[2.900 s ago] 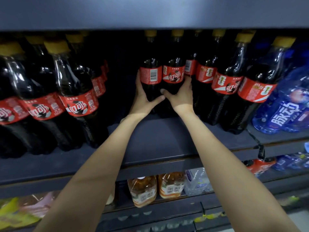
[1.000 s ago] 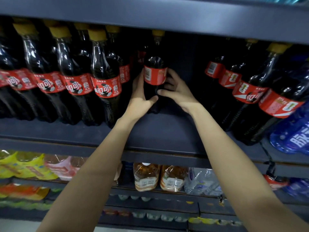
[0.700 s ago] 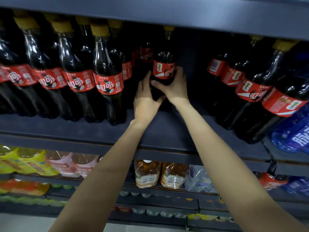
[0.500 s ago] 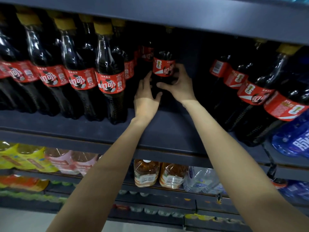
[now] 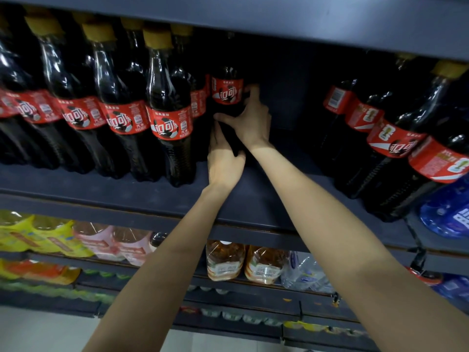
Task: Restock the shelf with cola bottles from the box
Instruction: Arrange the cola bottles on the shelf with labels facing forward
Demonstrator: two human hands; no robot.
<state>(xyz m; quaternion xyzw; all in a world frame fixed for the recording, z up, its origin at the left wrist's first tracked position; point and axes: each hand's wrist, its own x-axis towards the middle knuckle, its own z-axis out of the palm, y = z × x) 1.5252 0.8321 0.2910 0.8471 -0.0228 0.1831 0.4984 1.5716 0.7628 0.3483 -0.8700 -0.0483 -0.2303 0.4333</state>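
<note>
While both hands reach deep into the shelf [image 5: 253,199], the right hand [image 5: 253,120] wraps a cola bottle [image 5: 227,90] standing upright at the back, and the left hand [image 5: 223,158] cups its base. Bare shelf lies open rightward, before the right-hand bottles [image 5: 396,138].

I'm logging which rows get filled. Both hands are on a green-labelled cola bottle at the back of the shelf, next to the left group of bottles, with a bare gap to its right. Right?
Not quite: the cola bottle has a red label, not green, as the head view shows. The left hand and right hand are on it, beside the left group of bottles, with a bare gap on the shelf to its right.
</note>
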